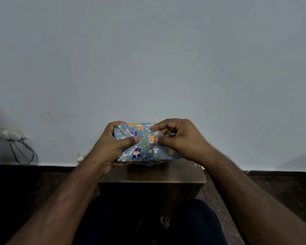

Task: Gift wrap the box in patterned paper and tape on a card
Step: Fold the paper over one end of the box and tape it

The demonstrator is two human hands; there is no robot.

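Head view: a box [145,142] wrapped in blue patterned paper printed with cartoon animals and leaves is held up between two bare hands, above the far part of a small dark wooden table [152,175]. Whether its lower edge touches the table cannot be told.

The left hand [113,144] is wrapped round the left end of the box, fingers curled over the far top edge and the thumb pressed flat across the near face, pinning a folded flap of paper. The right hand [177,137] is set at the right end, thumb pressed on the near face just beside the left thumb, forefinger bent down onto the upper face, the other fingers curled behind. Something small and shiny is seen among those curled fingers, too blurred to be identified.

Folded seams of paper are seen meeting between the two thumbs. A crumpled scrap of clear material [154,162] lies on the table just under the box.

Behind, a plain pale wall [148,59] is seen, with a white socket [11,133] and a looped cable [25,154] low at the far left. The dark floor [281,190] lies either side of the table; dark-clothed knees are seen at the near edge.
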